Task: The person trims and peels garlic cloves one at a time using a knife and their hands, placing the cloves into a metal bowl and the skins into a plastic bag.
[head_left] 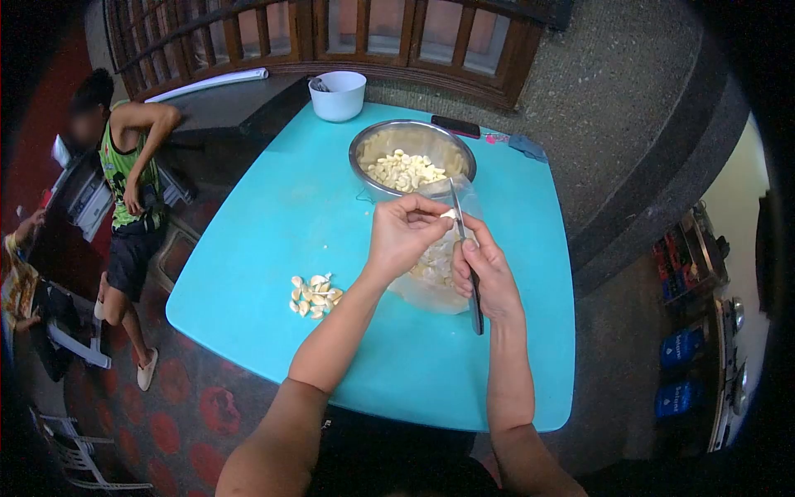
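Note:
My left hand (pixel 407 232) pinches a pale garlic clove (pixel 450 214) between thumb and fingers. Wrapped round the dark handle of a knife (pixel 474 290), my right hand (pixel 487 269) holds the blade upright against the clove. Below both hands lies a clear plastic bag (pixel 431 290) with papery peelings in it. Just beyond them stands a steel bowl (pixel 358 161) holding many peeled cloves (pixel 404 170). To the left of my left forearm, a small pile of unpeeled garlic cloves (pixel 315 296) rests on the turquoise table (pixel 248 240).
A white bowl (pixel 338 98) with a utensil in it stands at the table's far left corner. Behind the steel bowl lie a dark phone (pixel 455 126) and a grey-blue cloth (pixel 527 147). One person (pixel 132 166) stands left of the table; another person (pixel 25 282) is partly visible at the far left.

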The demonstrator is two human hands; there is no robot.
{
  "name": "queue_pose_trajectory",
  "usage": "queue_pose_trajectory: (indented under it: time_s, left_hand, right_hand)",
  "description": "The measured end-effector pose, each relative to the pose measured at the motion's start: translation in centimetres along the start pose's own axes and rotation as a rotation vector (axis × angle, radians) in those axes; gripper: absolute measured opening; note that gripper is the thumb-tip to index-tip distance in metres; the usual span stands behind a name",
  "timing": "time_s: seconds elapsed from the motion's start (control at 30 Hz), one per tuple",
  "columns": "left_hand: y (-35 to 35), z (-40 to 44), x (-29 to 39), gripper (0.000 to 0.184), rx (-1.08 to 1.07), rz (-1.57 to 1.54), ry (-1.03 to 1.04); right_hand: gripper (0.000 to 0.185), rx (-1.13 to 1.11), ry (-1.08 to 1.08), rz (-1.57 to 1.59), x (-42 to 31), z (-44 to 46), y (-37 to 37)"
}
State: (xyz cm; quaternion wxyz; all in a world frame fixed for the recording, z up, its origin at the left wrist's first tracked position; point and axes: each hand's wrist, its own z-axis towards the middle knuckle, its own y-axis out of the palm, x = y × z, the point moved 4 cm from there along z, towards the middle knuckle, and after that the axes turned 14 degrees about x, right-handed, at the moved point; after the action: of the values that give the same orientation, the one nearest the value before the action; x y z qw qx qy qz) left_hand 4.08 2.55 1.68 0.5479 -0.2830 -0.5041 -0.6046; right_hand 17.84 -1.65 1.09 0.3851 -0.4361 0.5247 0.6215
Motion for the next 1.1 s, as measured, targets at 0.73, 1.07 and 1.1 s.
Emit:
queue_pose_trajectory:
  time_s: [0.73,1.07,1.1]
  left_hand:
    - [1.0,0.0,-2.8,0.019,-0.167,-0.379,-0.263]
    - [1.1,-0.1,-1.9,0.017,-0.142,-0.246,-0.176]
    - [1.2,-0.2,-1.8,0.017,-0.132,-0.214,-0.100]
  right_hand:
    - [0.024,0.035,0.005,0.263,0.2,0.2,-0.1]
    - [0.027,0.132,-0.086,0.197,0.5,0.4,-0.1]
    - [0.027,0.145,-0.102,0.171,0.6,0.4,0.0]
